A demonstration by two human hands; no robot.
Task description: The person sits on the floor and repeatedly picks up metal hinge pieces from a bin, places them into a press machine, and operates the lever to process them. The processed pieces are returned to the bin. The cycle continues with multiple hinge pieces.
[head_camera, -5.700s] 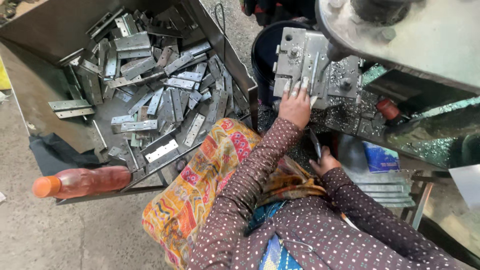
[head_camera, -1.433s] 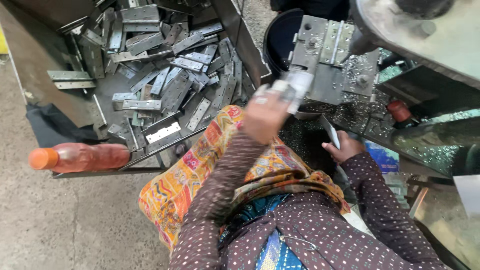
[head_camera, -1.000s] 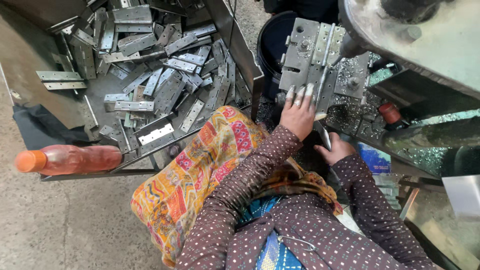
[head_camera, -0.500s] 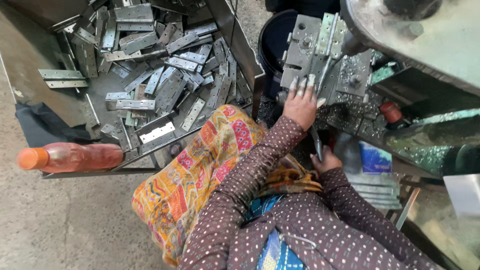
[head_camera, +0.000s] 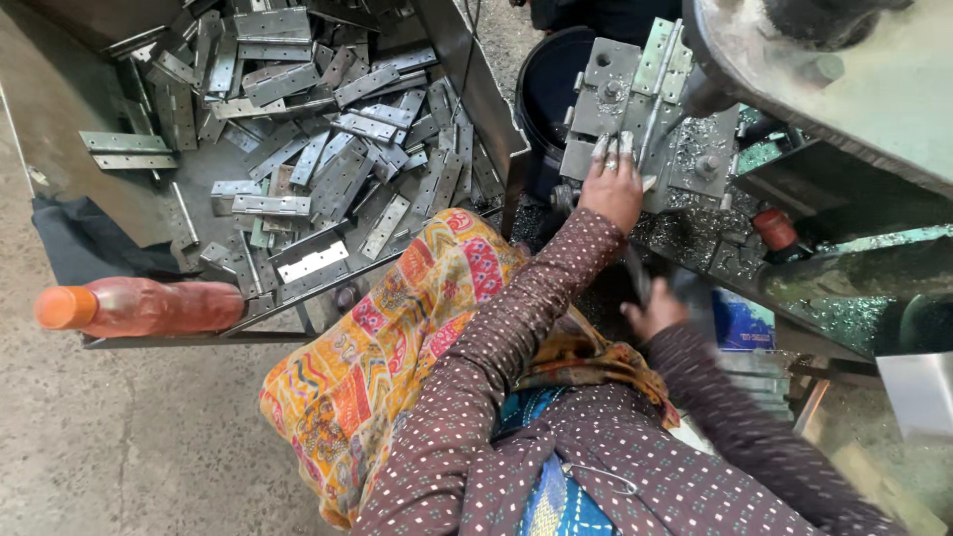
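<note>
Left hand (head_camera: 612, 189) lies flat, fingers spread, pressing a hinge plate (head_camera: 660, 60) into the press jig (head_camera: 635, 119). Right hand (head_camera: 652, 310) is blurry, probably pinching another plate. Stiff, light steel with sharp edges, so grip the flat faces.

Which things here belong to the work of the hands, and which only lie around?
In use:
- left hand on the metal fixture
- right hand, blurred, by a metal piece
- hinge plates in the bin

Lying about:
- orange-capped bottle
- dark cloth
- black bucket
</note>
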